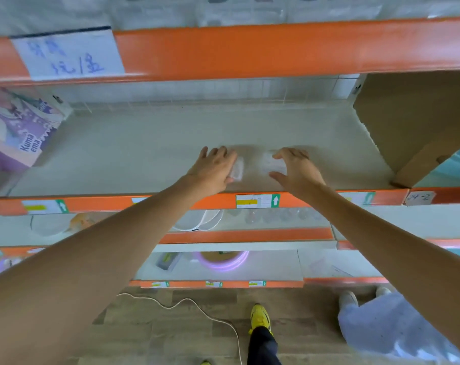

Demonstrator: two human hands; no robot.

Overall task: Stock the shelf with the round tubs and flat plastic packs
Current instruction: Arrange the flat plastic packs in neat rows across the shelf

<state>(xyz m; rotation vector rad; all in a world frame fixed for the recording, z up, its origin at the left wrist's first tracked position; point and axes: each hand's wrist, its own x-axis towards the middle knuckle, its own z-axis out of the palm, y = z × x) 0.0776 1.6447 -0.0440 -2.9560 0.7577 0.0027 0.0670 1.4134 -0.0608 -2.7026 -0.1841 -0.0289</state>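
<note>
Left hand [213,167] grips the left pack [237,168], right hand [296,168] the right pack [272,162], fingers curled round each pack near the shelf [144,154] edge — a hasty release could drop either.

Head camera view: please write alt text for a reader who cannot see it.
Two bare arms reach onto a pale shelf, the left hand against one clear plastic pack and the right hand pinching a second pack beside it. A purple box sits at the shelf's left end, a cardboard box at its right.
</note>
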